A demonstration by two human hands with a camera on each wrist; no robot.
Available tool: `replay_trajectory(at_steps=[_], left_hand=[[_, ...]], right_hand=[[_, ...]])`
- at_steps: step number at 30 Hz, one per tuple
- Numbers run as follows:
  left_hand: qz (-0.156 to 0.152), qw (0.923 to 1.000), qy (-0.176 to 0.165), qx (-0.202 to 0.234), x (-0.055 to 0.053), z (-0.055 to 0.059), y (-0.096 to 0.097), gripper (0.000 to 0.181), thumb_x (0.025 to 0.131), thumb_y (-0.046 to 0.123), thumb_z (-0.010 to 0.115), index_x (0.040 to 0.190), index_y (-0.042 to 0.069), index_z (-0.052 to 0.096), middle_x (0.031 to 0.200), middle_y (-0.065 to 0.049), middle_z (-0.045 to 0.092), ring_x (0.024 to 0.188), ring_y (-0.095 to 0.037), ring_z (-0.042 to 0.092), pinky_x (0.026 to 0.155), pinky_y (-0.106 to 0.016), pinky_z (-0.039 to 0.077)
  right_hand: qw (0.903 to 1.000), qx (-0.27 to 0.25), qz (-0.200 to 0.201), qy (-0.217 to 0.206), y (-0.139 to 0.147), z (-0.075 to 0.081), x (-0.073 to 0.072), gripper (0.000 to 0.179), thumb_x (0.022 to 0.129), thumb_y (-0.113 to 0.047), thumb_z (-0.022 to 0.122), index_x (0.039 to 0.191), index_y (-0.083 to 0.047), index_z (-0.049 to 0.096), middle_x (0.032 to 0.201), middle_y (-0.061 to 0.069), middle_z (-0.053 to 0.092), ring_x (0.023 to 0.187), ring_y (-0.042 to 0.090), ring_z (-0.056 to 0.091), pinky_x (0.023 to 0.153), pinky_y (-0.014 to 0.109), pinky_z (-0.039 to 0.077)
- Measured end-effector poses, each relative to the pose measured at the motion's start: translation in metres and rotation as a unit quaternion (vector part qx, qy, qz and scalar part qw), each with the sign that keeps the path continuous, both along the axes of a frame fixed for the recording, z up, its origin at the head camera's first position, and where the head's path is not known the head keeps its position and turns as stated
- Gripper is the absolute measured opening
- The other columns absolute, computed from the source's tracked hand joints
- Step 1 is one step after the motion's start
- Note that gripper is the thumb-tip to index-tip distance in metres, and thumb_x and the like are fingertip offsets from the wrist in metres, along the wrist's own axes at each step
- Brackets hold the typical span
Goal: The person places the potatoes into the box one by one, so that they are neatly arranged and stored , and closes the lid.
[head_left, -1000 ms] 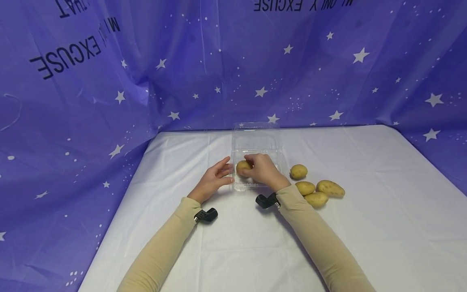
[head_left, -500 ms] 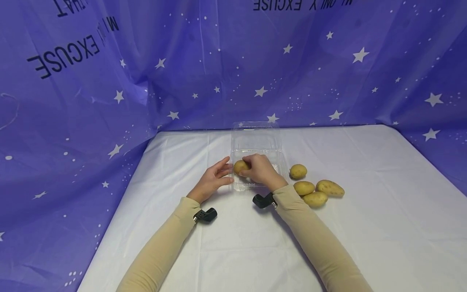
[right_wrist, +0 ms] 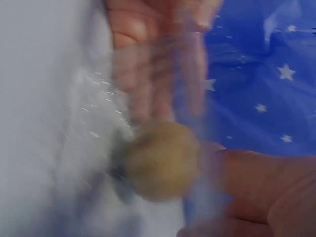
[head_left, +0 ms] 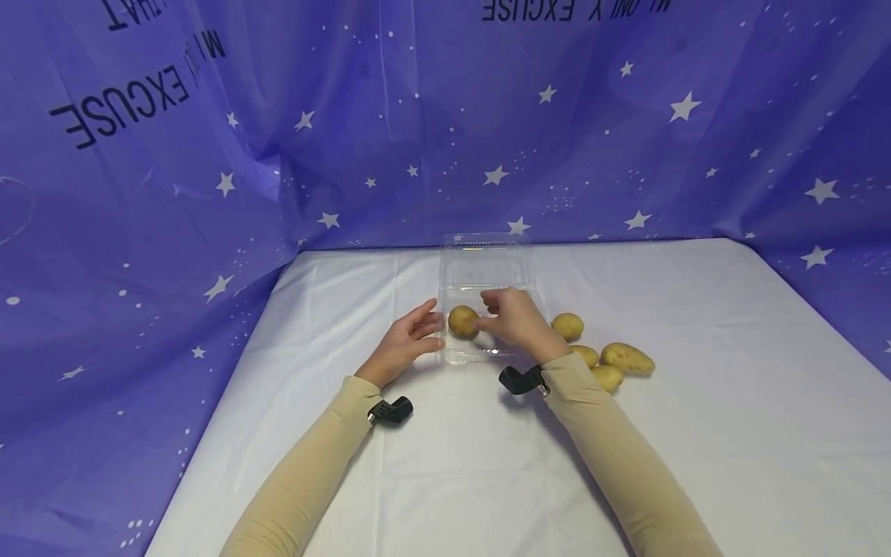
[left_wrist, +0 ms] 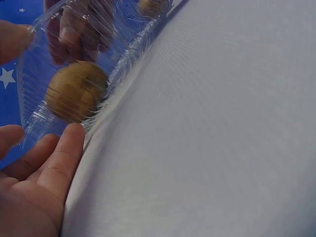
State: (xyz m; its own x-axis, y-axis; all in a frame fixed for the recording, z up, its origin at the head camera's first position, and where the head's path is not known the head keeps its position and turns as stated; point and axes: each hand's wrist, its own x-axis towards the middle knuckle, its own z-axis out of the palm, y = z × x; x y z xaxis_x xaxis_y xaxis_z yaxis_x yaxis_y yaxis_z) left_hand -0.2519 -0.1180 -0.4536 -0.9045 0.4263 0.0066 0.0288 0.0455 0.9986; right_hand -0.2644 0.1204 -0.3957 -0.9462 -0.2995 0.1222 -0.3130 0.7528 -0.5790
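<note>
A clear plastic clamshell box [head_left: 480,352] stands on the table with its lid raised at the back. One round potato [head_left: 462,322] sits inside, toward the left wall. My left hand [head_left: 407,340] rests at the box's left side with its fingers extended, and the left wrist view has the fingertips [left_wrist: 74,136] beside the clear wall near the potato. Over the box, my right hand [head_left: 515,319] is just to the right of the potato, thumb and fingers spread apart and holding nothing. The right wrist view is blurred, with the potato [right_wrist: 163,162] between the two hands.
Right of the box lies a single potato [head_left: 568,326]. Several more are grouped nearer, including a long potato [head_left: 627,358]; my right sleeve partly hides some. A white cloth [head_left: 445,464] covers the table, and a purple star-patterned curtain [head_left: 585,139] hangs behind.
My right hand has let go of the potato inside the box and moved to the right. The potato had shifted slightly left before that. The left hand has barely moved.
</note>
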Motion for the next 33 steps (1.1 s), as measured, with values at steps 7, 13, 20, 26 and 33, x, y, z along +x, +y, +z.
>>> replay_trajectory(at_steps=[7, 13, 20, 26, 33], left_hand=[[0.004, 1.0, 0.0, -0.009, -0.001, -0.003, -0.001, 0.086, 0.09, 0.005, 0.067, 0.163, 0.008, 0.022, 0.159, -0.022, 0.04, 0.149, -0.038, 0.04, 0.113, -0.032, 0.048], [0.008, 0.9998, -0.005, -0.014, 0.0, -0.002, -0.003, 0.086, 0.09, 0.006, 0.068, 0.163, 0.01, 0.023, 0.158, -0.02, 0.041, 0.149, -0.036, 0.04, 0.112, -0.03, 0.048], [-0.002, 1.0, 0.001, -0.009, -0.001, -0.002, 0.001, 0.085, 0.091, 0.005, 0.066, 0.163, 0.008, 0.02, 0.159, -0.023, 0.039, 0.149, -0.039, 0.039, 0.107, -0.023, 0.051], [0.002, 0.9999, -0.001, -0.011, -0.001, -0.002, 0.001, 0.086, 0.09, 0.004, 0.066, 0.163, 0.008, 0.021, 0.159, -0.023, 0.039, 0.149, -0.039, 0.039, 0.106, -0.022, 0.05], [0.004, 0.9999, -0.007, -0.011, -0.002, -0.003, 0.001, 0.086, 0.09, 0.005, 0.067, 0.163, 0.009, 0.022, 0.159, -0.023, 0.039, 0.149, -0.038, 0.038, 0.109, -0.025, 0.049]], right_hand=[[0.9996, -0.01, -0.008, 0.026, 0.04, 0.019, 0.018, 0.056, 0.087, -0.021, 0.076, 0.134, 0.007, 0.063, 0.135, 0.023, 0.065, 0.114, 0.037, 0.071, 0.103, 0.046, 0.056], [0.997, 0.009, -0.019, 0.075, 0.081, 0.019, 0.036, 0.052, 0.088, -0.018, 0.075, 0.132, 0.007, 0.064, 0.128, 0.025, 0.068, 0.11, 0.038, 0.072, 0.1, 0.05, 0.057], [0.9954, 0.014, -0.023, 0.092, 0.126, 0.021, 0.061, 0.05, 0.09, -0.017, 0.077, 0.132, 0.008, 0.064, 0.127, 0.026, 0.068, 0.109, 0.042, 0.071, 0.094, 0.052, 0.058], [0.9903, 0.016, -0.03, 0.134, 0.162, 0.014, 0.074, 0.05, 0.085, -0.011, 0.082, 0.127, 0.009, 0.066, 0.122, 0.026, 0.071, 0.105, 0.044, 0.072, 0.088, 0.054, 0.058], [0.9949, 0.009, -0.054, 0.084, 0.203, -0.001, 0.083, 0.053, 0.089, -0.019, 0.08, 0.133, 0.005, 0.064, 0.127, 0.024, 0.069, 0.115, 0.045, 0.067, 0.091, 0.003, 0.047]])
